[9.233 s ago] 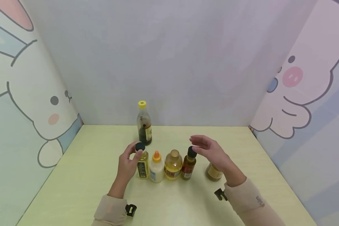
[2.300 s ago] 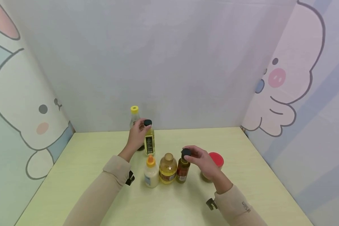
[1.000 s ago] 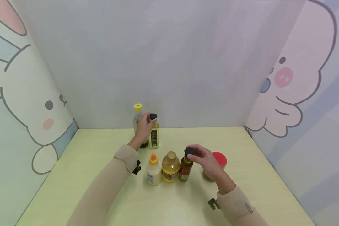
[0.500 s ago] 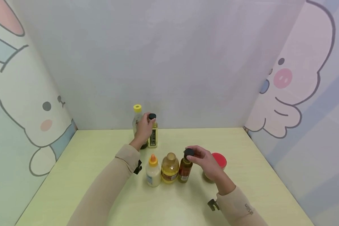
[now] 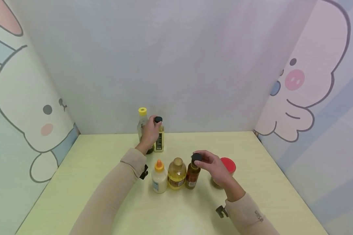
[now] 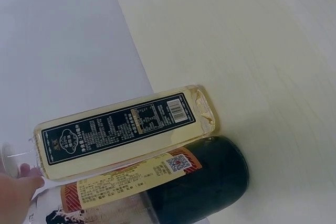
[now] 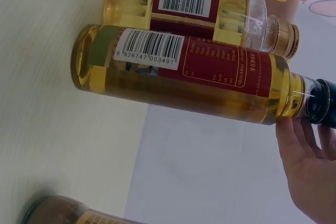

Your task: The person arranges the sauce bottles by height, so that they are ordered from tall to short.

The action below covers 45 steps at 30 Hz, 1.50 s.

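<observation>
At the back of the table, my left hand holds a square bottle of pale yellow liquid by its neck, just under the black cap. This bottle stands upright beside a taller yellow-capped bottle of dark liquid, partly hidden behind the hand. In the left wrist view the square bottle and the dark bottle lie close side by side. My right hand pinches the black cap of a slim amber oil bottle, upright in the front row. Its red label with a barcode shows in the right wrist view.
Left of the amber bottle stand a round bottle of golden liquid and a white squeeze bottle with an orange tip. A red-lidded jar is half hidden behind my right hand. A pale wall closes off the table's back.
Over the earlier frames my left hand has carried the square bottle from the front row to the back, beside the dark bottle. My right hand has come down onto the amber bottle's cap.
</observation>
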### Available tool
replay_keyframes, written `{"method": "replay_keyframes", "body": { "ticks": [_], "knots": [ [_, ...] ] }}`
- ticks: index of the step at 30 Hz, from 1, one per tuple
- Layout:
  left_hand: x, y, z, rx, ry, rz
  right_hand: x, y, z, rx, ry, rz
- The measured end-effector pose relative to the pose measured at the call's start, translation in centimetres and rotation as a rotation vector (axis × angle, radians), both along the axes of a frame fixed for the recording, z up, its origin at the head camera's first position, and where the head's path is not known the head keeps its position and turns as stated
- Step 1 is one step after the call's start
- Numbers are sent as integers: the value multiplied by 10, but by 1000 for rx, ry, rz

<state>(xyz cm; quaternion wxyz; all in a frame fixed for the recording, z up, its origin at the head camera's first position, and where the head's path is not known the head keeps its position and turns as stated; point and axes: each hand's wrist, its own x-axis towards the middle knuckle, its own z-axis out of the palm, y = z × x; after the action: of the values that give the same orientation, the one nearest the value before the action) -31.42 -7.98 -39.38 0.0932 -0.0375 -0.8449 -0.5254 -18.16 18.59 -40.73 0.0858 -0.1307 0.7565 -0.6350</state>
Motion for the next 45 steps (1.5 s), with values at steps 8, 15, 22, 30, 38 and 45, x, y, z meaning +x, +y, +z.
{"method": "replay_keyframes", "body": {
  "ticks": [8, 15, 22, 30, 38, 45],
  "knots": [
    [2, 4, 1, -32, -22, 27, 1, 2, 0, -2, -2, 1],
    [2, 4, 2, -32, -60, 38, 1, 2, -1, 0, -3, 4],
    [2, 6, 6, -82, -78, 45, 1, 2, 0, -2, 3, 5],
    [3, 4, 5, -61, -89, 48, 0, 2, -1, -2, -1, 7],
    [7, -1, 5, -39, -82, 30, 0, -1, -1, -5, -6, 17],
    [5, -2, 5, -50, -54, 3, 1, -1, 1, -5, -6, 8]
  ]
}}
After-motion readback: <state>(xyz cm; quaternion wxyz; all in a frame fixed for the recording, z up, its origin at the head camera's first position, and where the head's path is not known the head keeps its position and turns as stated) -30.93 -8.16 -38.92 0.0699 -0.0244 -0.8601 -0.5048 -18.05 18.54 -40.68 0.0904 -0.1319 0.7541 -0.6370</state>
